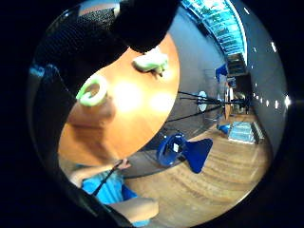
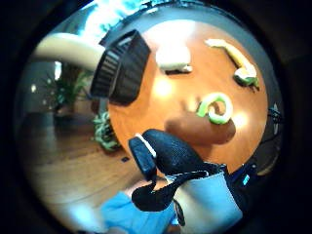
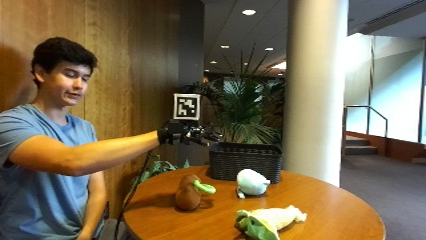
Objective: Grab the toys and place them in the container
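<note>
outside view: person sits at round wooden table (image 3: 333, 210), right arm stretched out straight at shoulder height, gloved right hand (image 3: 174, 134) raised above table, just short of black woven basket (image 3: 245, 161). Nothing seen in the hand; finger state cannot be told here.
toys, outside: brown toy with green ring (image 3: 190, 191) stands upright near the table's near-left edge; white plush (image 3: 252, 182) sits just in front of the basket; yellow-green plush (image 3: 267, 221) lies on its side at the table's front. All three on the tabletop, none in the basket.
thumb side palm view: gloved fingers (image 2: 170, 156) curl loosely inward, holding nothing. Below them the table, brown toy with green ring (image 2: 214, 109) nearest the hand, white plush (image 2: 173, 57) beside the basket (image 2: 121, 68), yellow-green plush (image 2: 239, 61) well apart toward the table's far edge.
little finger side palm view: glove edge dark around the rim; green ring toy (image 1: 92, 91) on the table (image 1: 137, 109), a pale plush (image 1: 152, 61) further along. Blue chair (image 1: 183, 152) on the wood floor beyond the table.
</note>
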Tool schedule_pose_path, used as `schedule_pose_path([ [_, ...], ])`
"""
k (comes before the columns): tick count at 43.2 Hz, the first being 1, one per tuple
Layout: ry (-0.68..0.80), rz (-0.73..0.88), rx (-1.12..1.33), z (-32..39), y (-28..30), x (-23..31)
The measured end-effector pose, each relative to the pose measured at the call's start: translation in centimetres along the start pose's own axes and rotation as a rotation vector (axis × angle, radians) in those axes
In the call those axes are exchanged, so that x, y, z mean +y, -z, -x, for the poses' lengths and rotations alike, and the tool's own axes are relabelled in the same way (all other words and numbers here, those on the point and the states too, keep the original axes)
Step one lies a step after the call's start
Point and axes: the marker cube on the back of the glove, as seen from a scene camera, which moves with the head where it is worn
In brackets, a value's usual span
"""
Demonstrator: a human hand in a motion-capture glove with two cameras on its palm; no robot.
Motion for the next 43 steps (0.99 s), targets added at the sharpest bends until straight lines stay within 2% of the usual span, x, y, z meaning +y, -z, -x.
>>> schedule_pose_path([
  [7, 0.127, 0.053, -0.008, 0.4, -4.1, 1.9],
  [12, -0.057, 0.121, 0.028, 1.1, -8.1, 1.8],
  [16, 0.086, 0.215, 0.085, 1.0, -12.0, 2.4],
  [20, 0.058, 0.247, 0.037, 2.1, -14.9, 1.8],
  [35, 0.132, -0.023, 0.001, 1.8, -17.4, -0.2],
  [43, 0.016, -0.079, 0.017, 1.1, -16.5, -1.2],
])
